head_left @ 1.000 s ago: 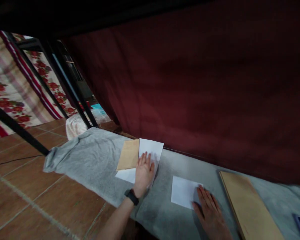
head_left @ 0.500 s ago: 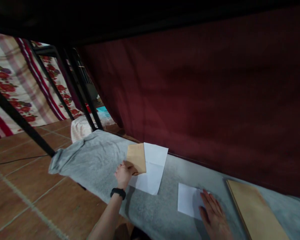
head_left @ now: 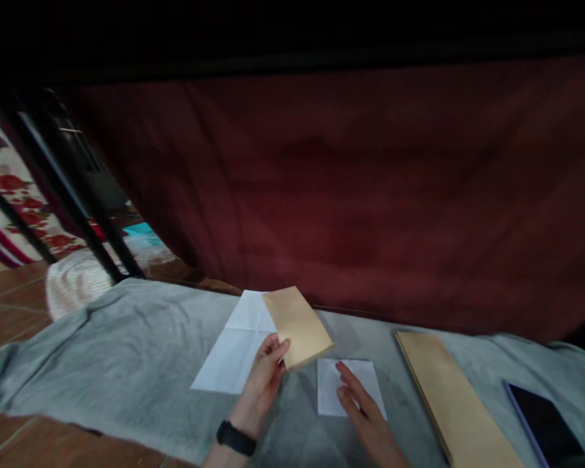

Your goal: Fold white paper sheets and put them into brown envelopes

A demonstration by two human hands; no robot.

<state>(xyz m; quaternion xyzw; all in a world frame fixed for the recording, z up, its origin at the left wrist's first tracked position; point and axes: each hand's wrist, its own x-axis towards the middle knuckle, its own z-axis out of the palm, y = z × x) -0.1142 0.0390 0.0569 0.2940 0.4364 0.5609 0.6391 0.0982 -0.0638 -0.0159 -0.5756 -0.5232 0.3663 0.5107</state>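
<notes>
My left hand, with a black watch on its wrist, grips a small brown envelope by its near end and holds it lifted above the grey cloth. Under and left of the envelope lies an unfolded white sheet with crease lines. My right hand rests with fingers stretched flat on a small folded white paper, just right of the envelope.
A stack of long brown envelopes lies to the right, and a dark phone beyond it. A dark red curtain hangs behind the cloth. Black metal frame bars, tiled floor and a floral fabric are at the left.
My left hand has picked the brown envelope up off the white sheet and carried it right, toward the small folded paper. My right hand stays on that paper. The camera has swung right.
</notes>
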